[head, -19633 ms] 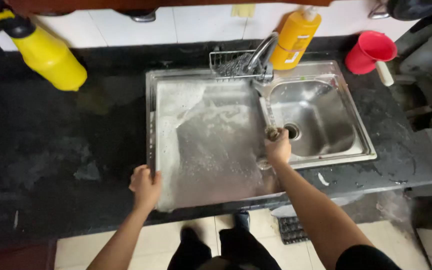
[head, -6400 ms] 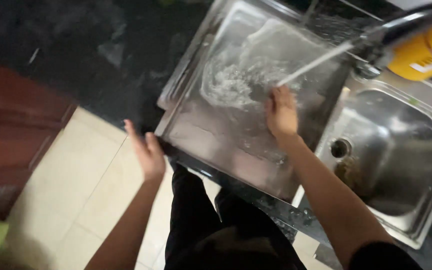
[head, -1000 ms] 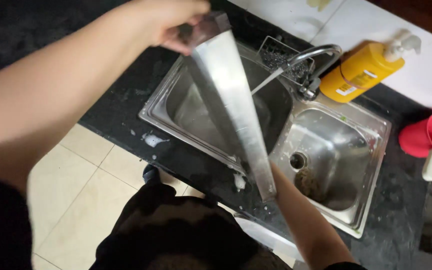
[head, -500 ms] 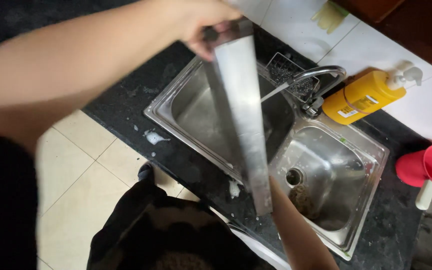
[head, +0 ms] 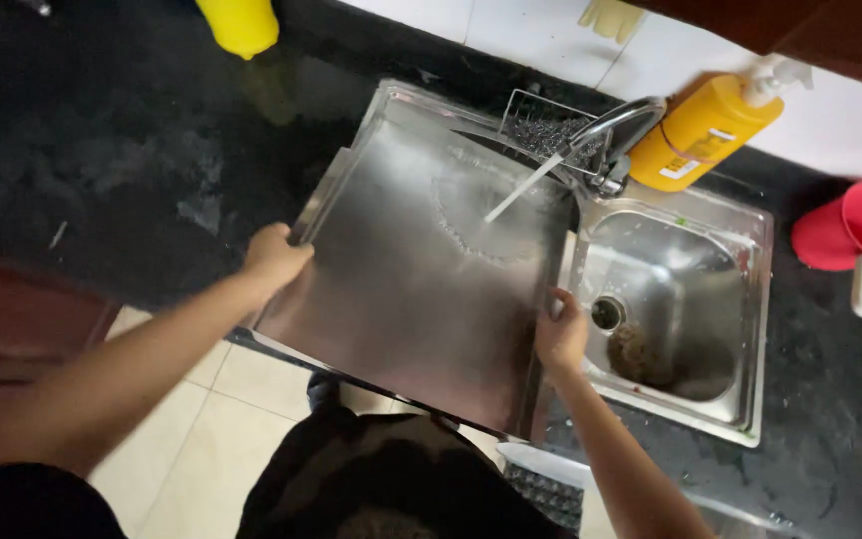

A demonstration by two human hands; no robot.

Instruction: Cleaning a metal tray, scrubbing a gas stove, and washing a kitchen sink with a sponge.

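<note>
Rinsing underway: steel tray lying flat over the left basin, tap water striking its upper middle. Left hand gripping the left rim, right hand clasping the right. Scrubber idle in right basin; lower half not yet rinsed.

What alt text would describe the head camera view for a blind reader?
A person's left hand and right hand hold a large steel tray flat over a sink while the tap runs water onto it.
</note>
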